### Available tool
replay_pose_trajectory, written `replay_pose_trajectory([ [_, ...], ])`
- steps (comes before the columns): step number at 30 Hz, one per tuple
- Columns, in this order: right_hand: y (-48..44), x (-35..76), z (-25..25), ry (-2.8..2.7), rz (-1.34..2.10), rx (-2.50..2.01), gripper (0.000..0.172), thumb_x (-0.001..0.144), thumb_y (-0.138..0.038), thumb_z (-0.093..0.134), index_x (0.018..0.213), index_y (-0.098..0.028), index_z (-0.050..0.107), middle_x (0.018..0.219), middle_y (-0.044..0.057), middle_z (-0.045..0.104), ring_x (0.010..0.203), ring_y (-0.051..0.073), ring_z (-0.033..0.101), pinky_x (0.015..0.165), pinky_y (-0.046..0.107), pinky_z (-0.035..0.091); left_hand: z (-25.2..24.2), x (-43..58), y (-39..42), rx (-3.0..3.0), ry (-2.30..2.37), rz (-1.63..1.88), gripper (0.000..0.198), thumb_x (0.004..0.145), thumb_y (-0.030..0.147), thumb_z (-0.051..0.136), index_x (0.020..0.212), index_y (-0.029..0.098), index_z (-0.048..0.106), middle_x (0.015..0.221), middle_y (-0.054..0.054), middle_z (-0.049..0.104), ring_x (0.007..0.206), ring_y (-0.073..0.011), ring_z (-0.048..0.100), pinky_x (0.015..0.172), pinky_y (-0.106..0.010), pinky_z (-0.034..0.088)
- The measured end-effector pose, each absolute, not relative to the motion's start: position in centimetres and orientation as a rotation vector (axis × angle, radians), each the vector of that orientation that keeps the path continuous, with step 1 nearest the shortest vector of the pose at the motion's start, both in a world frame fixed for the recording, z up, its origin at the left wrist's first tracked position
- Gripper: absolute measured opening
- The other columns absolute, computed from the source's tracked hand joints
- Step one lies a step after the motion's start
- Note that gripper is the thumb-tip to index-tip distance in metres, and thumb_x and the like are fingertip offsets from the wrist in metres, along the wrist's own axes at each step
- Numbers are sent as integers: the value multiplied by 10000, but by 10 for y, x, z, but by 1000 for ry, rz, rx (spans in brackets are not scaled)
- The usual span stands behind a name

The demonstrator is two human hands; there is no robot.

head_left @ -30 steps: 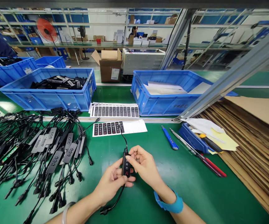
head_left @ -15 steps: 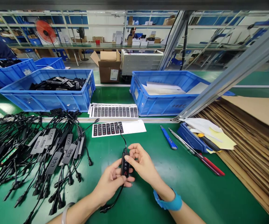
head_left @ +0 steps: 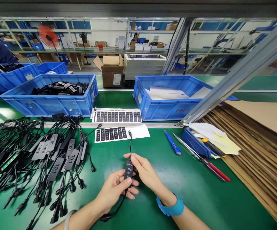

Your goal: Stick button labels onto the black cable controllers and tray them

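Note:
A small black inline controller (head_left: 129,168) with a column of round button marks on its face is held upright in both hands above the green bench. My left hand (head_left: 114,187) grips its lower part, thumb on the face and fingers behind. At the top end, my right hand (head_left: 144,171) closes on the upper right edge, its index finger passing behind the cable. A cable runs up from the controller to a plug (head_left: 130,133) over a white label sheet (head_left: 140,131). The lower cable ends in a connector (head_left: 106,218). Several black labels remain on the sheet's left part.
Tangled cabled controllers (head_left: 57,169) cover the bench's left. Behind stand a blue bin of black parts (head_left: 49,107) and a blue bin of papers (head_left: 172,108). More label sheets (head_left: 116,121), a blue cutter (head_left: 173,143), tweezers (head_left: 187,147) and stacked cardboard (head_left: 249,153) lie around.
My right thumb has slid from the controller's face up to its top right edge. The upper cable's plug has swung right, and the controller tilts slightly. My left hand keeps its grip.

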State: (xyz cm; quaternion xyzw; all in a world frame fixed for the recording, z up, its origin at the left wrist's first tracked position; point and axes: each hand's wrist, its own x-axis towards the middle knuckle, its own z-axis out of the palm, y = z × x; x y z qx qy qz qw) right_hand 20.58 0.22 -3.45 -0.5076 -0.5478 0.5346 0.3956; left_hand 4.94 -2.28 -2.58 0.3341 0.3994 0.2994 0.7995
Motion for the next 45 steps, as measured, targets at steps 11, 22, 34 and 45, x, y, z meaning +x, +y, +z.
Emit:
replay_pose_trajectory([
  [11, -5, 197, -36, -1749, 904, -1399, 495, 867, -274, 477, 1337, -128, 531, 847, 54, 667, 766, 194, 614, 737, 320, 498, -40, 57, -18, 775, 901, 722, 508, 702, 596, 738, 862, 125, 636, 723, -37, 668, 598, -128, 637, 557, -229, 517],
  [22, 44, 294, -6, -1793, 333, -2088, 482, 898, -115, 457, 1377, -57, 449, 1121, 230, 635, 1021, 321, 636, 856, 406, 471, -61, 11, 58, 2426, 1562, 589, 611, 861, 485, 558, 1359, 131, 532, 1472, -203, 447, 1380, -393, 364, 1097, -574, 329],
  [34, 138, 211, -37, -2020, 303, -1728, 211, 856, -229, 641, 1038, -137, 694, 1084, 150, 642, 1072, 290, 557, 944, 408, 433, -89, 8, 60, 2817, 1739, 539, 541, 894, 471, 455, 1290, 141, 621, 1314, -212, 595, 1224, -413, 512, 973, -544, 419],
  [45, 101, 231, -23, -1516, 313, -1439, 107, 895, -164, 528, 874, -186, 631, 884, 30, 645, 820, 153, 614, 692, 232, 491, -88, 5, 72, 2865, 1655, 823, 706, 941, 531, 180, 1210, 84, 654, 1194, -242, 617, 1081, -399, 567, 848, -500, 476],
])
